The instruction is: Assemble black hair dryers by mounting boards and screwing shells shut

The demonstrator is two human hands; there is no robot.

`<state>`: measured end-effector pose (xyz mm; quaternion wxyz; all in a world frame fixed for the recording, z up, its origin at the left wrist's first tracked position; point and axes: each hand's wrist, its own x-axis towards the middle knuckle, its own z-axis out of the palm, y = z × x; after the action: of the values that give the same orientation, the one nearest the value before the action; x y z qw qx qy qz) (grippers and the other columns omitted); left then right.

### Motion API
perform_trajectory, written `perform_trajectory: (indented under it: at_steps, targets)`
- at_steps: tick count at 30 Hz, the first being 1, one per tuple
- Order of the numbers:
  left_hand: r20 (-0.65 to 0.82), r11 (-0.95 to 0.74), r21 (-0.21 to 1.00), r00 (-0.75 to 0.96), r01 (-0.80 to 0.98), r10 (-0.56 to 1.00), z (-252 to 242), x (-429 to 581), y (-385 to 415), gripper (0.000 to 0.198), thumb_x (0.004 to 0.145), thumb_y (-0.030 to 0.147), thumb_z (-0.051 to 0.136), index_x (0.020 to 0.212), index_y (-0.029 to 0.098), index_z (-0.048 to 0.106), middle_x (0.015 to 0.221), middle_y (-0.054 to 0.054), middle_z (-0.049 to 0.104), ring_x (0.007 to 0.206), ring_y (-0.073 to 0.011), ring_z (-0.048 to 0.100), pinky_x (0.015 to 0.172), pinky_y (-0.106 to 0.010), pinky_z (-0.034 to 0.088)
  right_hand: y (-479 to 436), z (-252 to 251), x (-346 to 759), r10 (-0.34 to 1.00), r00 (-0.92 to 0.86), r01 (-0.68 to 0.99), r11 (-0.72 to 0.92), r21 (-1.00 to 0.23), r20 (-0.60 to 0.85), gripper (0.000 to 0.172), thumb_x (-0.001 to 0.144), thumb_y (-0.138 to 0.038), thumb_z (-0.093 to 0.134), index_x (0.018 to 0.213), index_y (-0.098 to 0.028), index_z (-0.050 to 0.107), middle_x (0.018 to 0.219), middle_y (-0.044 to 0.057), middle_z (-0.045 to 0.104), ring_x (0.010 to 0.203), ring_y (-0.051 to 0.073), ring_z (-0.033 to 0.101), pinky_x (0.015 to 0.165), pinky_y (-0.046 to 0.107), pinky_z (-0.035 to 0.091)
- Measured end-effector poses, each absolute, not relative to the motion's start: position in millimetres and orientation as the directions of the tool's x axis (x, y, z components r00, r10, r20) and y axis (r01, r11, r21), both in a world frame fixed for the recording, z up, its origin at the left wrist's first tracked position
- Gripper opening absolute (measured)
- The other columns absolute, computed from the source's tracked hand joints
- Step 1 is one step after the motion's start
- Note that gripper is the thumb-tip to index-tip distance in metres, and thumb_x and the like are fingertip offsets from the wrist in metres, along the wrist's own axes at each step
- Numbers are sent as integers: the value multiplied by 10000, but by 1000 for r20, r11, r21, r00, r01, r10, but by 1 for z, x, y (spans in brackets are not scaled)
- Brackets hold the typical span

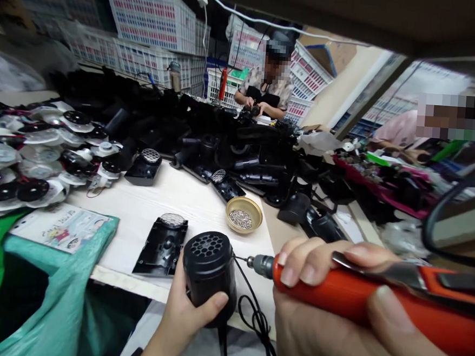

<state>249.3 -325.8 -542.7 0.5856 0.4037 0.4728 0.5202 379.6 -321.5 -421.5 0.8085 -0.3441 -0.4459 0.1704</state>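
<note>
Fingers clasped, left hand (189,313) seemingly steadies vented housing (210,271) above near workbench (128,281) edge; right hand (312,327), fingers curled, grips electric screwdriver (335,294).

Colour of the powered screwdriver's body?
Orange-red on the screwdriver in the right hand; shows best in the head view.
</note>
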Motion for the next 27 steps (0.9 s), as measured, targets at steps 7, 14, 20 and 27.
perform_trajectory:
  at_steps: [7, 14, 20, 27]
  targets:
    - [-163, 162, 964, 15, -210, 987, -542, 251, -323, 940, 661, 533, 870, 1393, 166, 407, 1462, -200, 556, 1413, -371, 487, 1212, -491, 326, -316, -421, 381, 605, 539, -23, 706, -707, 586, 165, 933, -251, 475, 940, -250, 639, 569, -17, 485, 429, 187, 454, 443, 336, 343]
    - [-161, 163, 965, 29, -206, 987, -540, 251, -323, 969, 638, 550, 880, 1395, 157, 423, 1435, -194, 567, 1427, -366, 474, 1221, -458, 316, -317, -423, 376, 591, 518, 35, 709, -705, 619, 143, 954, -296, 481, 985, -261, 616, 606, -19, 471, 453, 192, 448, 483, 358, 376]
    - [-158, 166, 965, 57, -201, 986, -532, 252, -320, 915, 681, 537, 857, 1414, 187, 434, 1426, -146, 602, 1376, -340, 526, 1168, -414, 382, -310, -431, 368, 555, 494, 111, 723, -682, 669, 95, 952, -350, 563, 904, -273, 590, 586, -14, 479, 445, 194, 457, 476, 372, 404]
    - [-186, 216, 940, 132, -264, 974, -525, 249, -315, 786, 710, 496, 853, 1355, 210, 507, 1328, -107, 671, 1272, -320, 603, 1097, -398, 449, -311, -435, 361, 587, 424, 96, 729, -678, 690, 214, 982, -436, 608, 856, -268, 573, 594, -28, 469, 456, 177, 461, 453, 346, 400]
